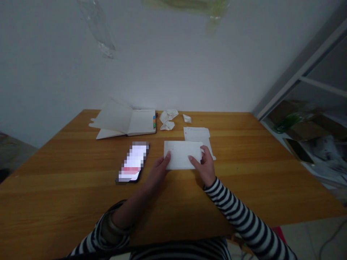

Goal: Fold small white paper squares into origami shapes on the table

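A white rectangular piece of paper (180, 153) is held up in front of me, its long side running left to right; it may be folded, but I cannot tell. My left hand (161, 167) grips its lower left corner, thumb on the near face. At the lower right, my right hand (204, 166) is closed on the same paper, with the thumb on the near face and fingers behind the right edge. Behind it, partly covered, a loose white sheet (197, 133) with uneven edges lies on the table.
On the wooden table (257, 173), an open notebook (142, 121) with coloured tabs lies at the back left. Crumpled paper pieces (168, 115) and a smaller scrap (187, 118) are near the wall. A phone (132, 162) with a lit screen lies left of my hands.
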### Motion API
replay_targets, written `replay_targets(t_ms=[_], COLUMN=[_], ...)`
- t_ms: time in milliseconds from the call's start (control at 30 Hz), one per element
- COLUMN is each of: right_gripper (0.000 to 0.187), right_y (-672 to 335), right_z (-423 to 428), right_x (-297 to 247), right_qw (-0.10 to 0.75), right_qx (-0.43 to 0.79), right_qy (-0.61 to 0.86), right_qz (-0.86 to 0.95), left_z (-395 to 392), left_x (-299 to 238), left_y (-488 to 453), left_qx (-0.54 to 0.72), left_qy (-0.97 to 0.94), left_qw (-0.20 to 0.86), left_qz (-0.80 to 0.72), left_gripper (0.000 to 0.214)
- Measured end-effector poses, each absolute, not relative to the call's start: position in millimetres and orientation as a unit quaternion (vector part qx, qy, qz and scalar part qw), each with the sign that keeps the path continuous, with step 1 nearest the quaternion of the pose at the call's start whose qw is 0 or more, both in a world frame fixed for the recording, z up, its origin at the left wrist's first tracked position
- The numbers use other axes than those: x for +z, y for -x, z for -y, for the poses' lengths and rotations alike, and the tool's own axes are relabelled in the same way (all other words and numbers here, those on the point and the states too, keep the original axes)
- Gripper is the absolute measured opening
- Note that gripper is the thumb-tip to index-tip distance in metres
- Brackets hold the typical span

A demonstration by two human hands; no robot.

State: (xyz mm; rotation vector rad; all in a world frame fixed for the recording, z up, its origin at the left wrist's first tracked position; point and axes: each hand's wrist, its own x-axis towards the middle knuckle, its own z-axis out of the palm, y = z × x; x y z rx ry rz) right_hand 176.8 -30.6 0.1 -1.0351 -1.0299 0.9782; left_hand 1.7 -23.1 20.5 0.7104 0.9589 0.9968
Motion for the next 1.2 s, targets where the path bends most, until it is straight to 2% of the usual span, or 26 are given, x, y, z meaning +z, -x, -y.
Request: replay_targets(t_ms=[67, 100, 133, 267, 333, 567, 933, 1200], right_gripper=[0.082, 0.088, 0.086, 0.047, 0.041, 0.037, 0.037, 0.038], right_y=[-177.7, -178.7, -180.0, -185.2, -186.5, -186.7, -187.9, -189.2], right_z=[29.2, 28.3, 27.5, 25.2, 25.0, 25.9, 26.4, 25.0], right_x=[1.5, 2.0, 2.1, 0.4, -0.6, -0.6, 1.1, 1.2], right_qw=[0.648, 0.646, 0.639, 0.609, 0.609, 0.62, 0.622, 0.618], right_qx=[0.469, 0.489, 0.506, 0.538, 0.537, 0.537, 0.531, 0.523], right_qy=[0.442, 0.44, 0.441, 0.446, 0.444, 0.436, 0.439, 0.451], right_qz=[0.405, 0.387, 0.376, 0.376, 0.379, 0.37, 0.372, 0.377], left_z=[21.9, 21.4, 21.0, 20.8, 21.4, 21.5, 21.4, 23.6], left_x=[19.5, 19.0, 18.7, 19.8, 21.4, 23.4, 20.9, 20.0], left_y=[0.4, 1.3, 2.0, 2.4, 1.6, -1.2, -1.3, 1.6], left_qx=[0.444, 0.44, 0.436, 0.428, 0.43, 0.428, 0.428, 0.418], left_qy=[-0.338, -0.346, -0.354, -0.368, -0.363, -0.333, -0.318, -0.373], left_qw=[0.704, 0.699, 0.693, 0.677, 0.68, 0.701, 0.714, 0.671], left_qz=[-0.439, -0.444, -0.451, -0.472, -0.469, -0.463, -0.454, -0.485], left_gripper=[0.05, 0.05, 0.05, 0.052, 0.053, 0.058, 0.054, 0.054])
